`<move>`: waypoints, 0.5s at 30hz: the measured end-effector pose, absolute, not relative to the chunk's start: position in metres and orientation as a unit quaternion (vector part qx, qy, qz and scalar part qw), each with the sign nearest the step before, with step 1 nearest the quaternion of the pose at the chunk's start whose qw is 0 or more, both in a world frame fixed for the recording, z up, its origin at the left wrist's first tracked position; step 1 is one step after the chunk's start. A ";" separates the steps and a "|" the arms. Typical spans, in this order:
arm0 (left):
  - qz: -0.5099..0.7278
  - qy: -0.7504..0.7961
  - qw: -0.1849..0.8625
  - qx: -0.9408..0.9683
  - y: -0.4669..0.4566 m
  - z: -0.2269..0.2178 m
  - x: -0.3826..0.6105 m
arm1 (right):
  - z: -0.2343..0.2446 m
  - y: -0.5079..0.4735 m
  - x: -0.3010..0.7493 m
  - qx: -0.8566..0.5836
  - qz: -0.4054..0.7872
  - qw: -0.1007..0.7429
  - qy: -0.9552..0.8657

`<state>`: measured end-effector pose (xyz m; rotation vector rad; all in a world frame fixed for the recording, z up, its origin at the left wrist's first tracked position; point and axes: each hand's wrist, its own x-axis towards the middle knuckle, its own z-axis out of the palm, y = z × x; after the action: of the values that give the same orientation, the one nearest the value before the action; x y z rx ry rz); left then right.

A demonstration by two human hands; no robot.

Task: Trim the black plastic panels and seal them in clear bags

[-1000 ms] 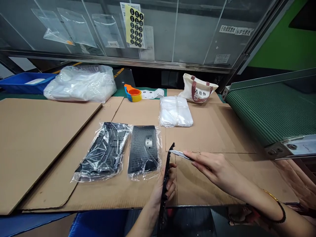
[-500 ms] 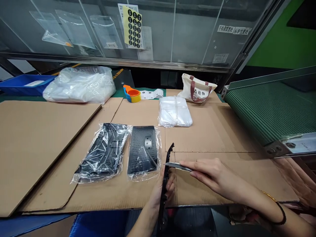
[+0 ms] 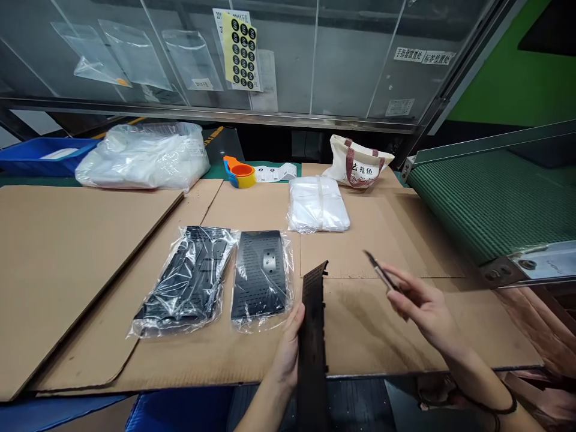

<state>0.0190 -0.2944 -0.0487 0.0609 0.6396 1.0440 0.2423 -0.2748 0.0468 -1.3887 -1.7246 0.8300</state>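
Note:
My left hand [image 3: 288,348] grips a long black plastic panel [image 3: 312,336] by its left side, thumb on the near face. The panel stands up on edge, with small slots at its top and little tabs along its right edge; its lower end runs out of view. In my right hand [image 3: 425,306] a slim craft knife [image 3: 380,271] is pinched, blade pointing up and left, apart from the panel. To the left, two black perforated plastic parts lie in clear bags: a ribbed one [image 3: 186,279] and a flatter one [image 3: 261,273].
Cardboard sheets [image 3: 252,204] cover the bench. Behind stand a stack of clear bags [image 3: 318,204], a cloth tote [image 3: 357,165], a tape-like orange and yellow holder [image 3: 240,173], a bulky plastic bag [image 3: 144,156] and a blue tray [image 3: 40,157]. A green conveyor belt [image 3: 499,192] borders the right.
My right hand has drawn the knife off the panel, moving right, and its blade now points higher. My left hand has turned the panel from edge-on so that its broad face shows.

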 end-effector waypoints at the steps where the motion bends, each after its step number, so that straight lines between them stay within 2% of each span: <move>1: 0.506 0.322 0.800 0.014 -0.295 -0.043 0.020 | 0.034 -0.273 0.252 -0.582 0.295 0.397 -0.645; 4: 0.554 0.347 0.756 0.023 -0.297 -0.027 0.026 | -0.011 -0.267 0.283 -0.664 0.190 0.393 -0.607; 8: 0.588 0.379 0.707 0.105 -0.303 -0.016 0.029 | -0.059 -0.262 0.313 -0.695 0.062 0.356 -0.621; 12: 0.535 0.457 0.691 0.163 -0.311 -0.023 0.022 | -0.070 -0.258 0.320 -0.703 -0.028 0.305 -0.642; 15: 0.500 0.503 0.680 0.184 -0.316 -0.026 0.017 | -0.058 -0.258 0.307 -0.700 0.001 0.369 -0.612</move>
<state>0.0169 -0.3161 -0.0261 0.4130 1.1299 1.1224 0.3066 -0.2584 -0.0584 -1.7959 -1.5708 0.0029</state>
